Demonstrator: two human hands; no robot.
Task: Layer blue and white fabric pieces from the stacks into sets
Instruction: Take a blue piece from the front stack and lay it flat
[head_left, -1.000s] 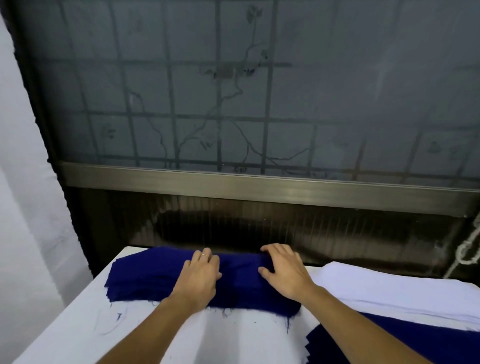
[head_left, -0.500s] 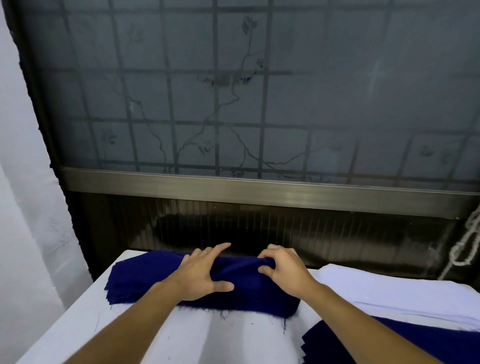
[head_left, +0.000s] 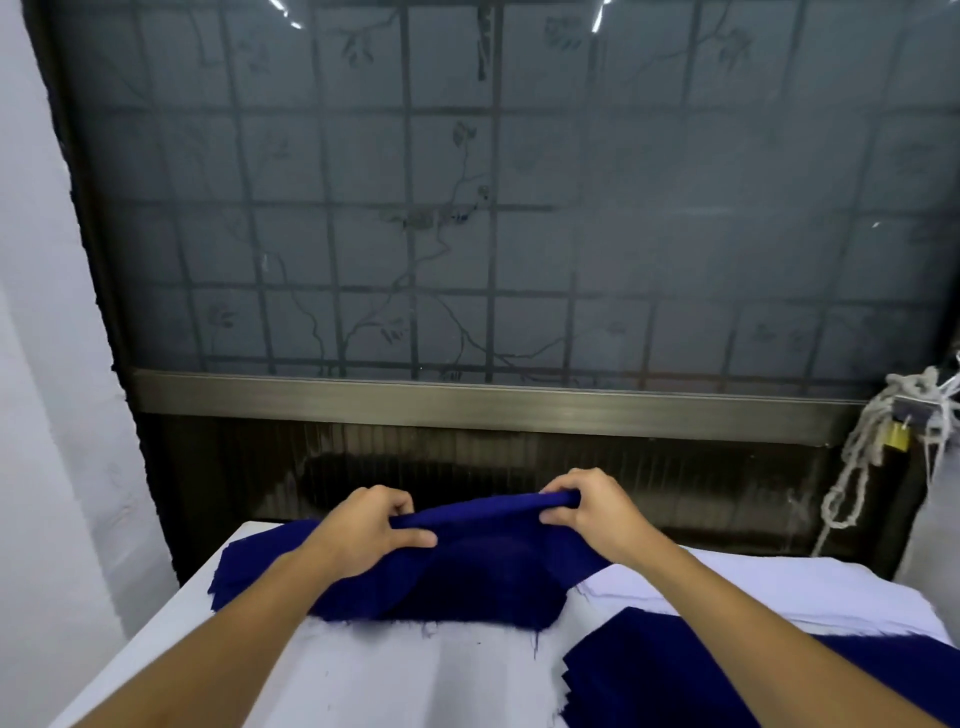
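Visitor: Fabric first. Where is the blue one?
Observer: In the head view, the blue stack (head_left: 270, 566) lies at the far side of the white table (head_left: 363, 675), toward the left. The top blue piece (head_left: 483, 512) is raised at its far edge into a fold.
Visitor: And the hands?
Observer: The left hand (head_left: 363, 530) pinches this fold between thumb and curled fingers. The right hand (head_left: 592, 512) grips the same fold, a little more to the right.
Visitor: The white fabric?
Observer: The white stack (head_left: 779, 582) lies just beside the blue stack, on the right. Another blue pile (head_left: 675, 670) lies in front of it, at the near right.
Visitor: Behind the table?
Observer: A frosted window (head_left: 467, 208) with a grid, and a rope (head_left: 857, 467) with a padlock (head_left: 897, 435) on the right.
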